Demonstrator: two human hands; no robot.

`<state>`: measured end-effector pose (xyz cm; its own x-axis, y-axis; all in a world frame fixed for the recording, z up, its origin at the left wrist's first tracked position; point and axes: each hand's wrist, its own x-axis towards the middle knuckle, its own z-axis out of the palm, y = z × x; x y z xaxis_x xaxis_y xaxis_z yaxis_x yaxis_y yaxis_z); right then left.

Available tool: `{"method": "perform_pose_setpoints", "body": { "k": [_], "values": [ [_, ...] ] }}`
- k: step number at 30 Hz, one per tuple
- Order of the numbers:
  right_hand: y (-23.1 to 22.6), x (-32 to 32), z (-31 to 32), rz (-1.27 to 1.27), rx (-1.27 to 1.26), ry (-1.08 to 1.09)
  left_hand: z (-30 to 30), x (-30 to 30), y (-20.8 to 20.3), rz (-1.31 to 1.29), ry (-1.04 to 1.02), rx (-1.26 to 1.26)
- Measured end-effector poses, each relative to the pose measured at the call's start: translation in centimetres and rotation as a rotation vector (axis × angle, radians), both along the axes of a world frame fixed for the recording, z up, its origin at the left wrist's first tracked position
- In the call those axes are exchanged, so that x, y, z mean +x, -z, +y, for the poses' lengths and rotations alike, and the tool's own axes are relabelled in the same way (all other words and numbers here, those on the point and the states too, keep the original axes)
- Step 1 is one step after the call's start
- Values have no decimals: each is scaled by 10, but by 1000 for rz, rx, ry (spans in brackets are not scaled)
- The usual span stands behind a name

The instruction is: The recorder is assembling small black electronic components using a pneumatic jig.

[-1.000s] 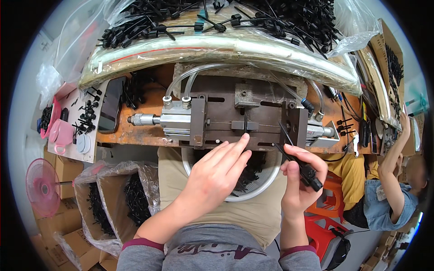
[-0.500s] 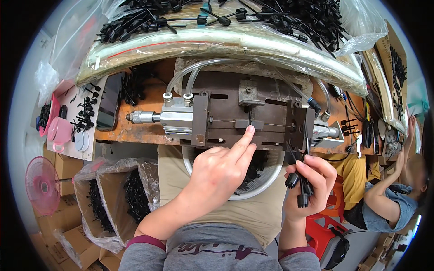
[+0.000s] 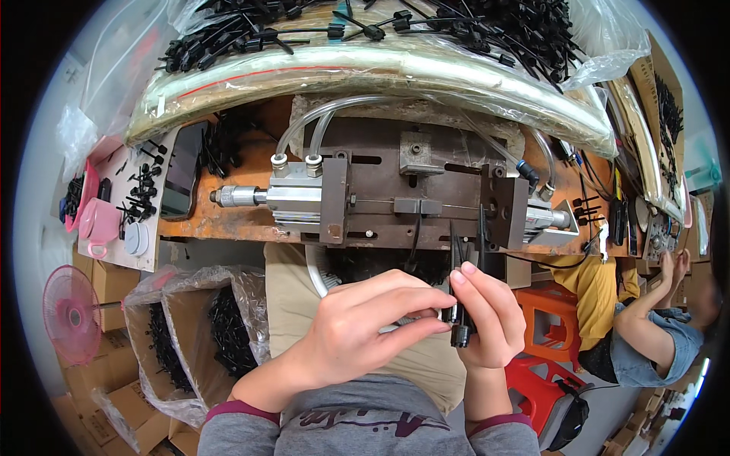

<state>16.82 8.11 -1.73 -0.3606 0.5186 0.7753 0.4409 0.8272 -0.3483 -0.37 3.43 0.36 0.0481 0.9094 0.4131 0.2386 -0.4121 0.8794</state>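
In front of the bench, my right hand (image 3: 493, 323) is closed round a few black plastic stems (image 3: 459, 330) with thick ribbed heads, their thin ends pointing up. My left hand (image 3: 357, 323) reaches across from the left, its thumb and fingertips closing on the head of one stem in that bunch. Just beyond them, a dark metal fixture (image 3: 456, 228) holds a small grey block (image 3: 417, 206) at its centre. Another black stem (image 3: 415, 237), blurred at its lower end, slants down from this block, touched by neither hand. Below it, a round white-rimmed basket (image 3: 313, 270) on my lap is partly hidden.
Air cylinders (image 3: 295, 199) with clear hoses flank the fixture. Behind it, a plastic-wrapped ledge (image 3: 380, 67) carries piled black stems. Lined boxes (image 3: 182, 342) of black parts and a pink fan (image 3: 72, 313) stand left. Right are red stools (image 3: 532, 387) and another person (image 3: 654, 342).
My left hand has drawn back from the fixture's block and moved to the bunch in my right hand. My right hand has shifted left. The stem at the block now slants downward.
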Motion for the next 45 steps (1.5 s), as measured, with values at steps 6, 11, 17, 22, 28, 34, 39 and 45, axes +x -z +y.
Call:
{"method": "perform_pose_setpoints", "body": {
  "k": [6,11,17,22,28,34,39,45],
  "values": [
    [6,2,6,39,-6,0,3,-1,8,306,-170,147],
    [13,8,6,64,7,90,13,-4,18,675,-250,189],
    [14,8,1,61,-37,54,21,-1,12,862,-215,159],
    [15,10,-1,95,-30,72,27,-4,5,884,-215,95],
    [14,16,-4,162,-45,41,25,-4,2,875,-206,32],
    [14,19,-4,94,1,73,22,-8,1,686,-160,29],
    [10,12,-9,18,-27,33,-3,-2,-9,53,142,-104],
    [8,3,-4,11,8,38,-8,-4,0,89,-26,-28]
  ]
}}
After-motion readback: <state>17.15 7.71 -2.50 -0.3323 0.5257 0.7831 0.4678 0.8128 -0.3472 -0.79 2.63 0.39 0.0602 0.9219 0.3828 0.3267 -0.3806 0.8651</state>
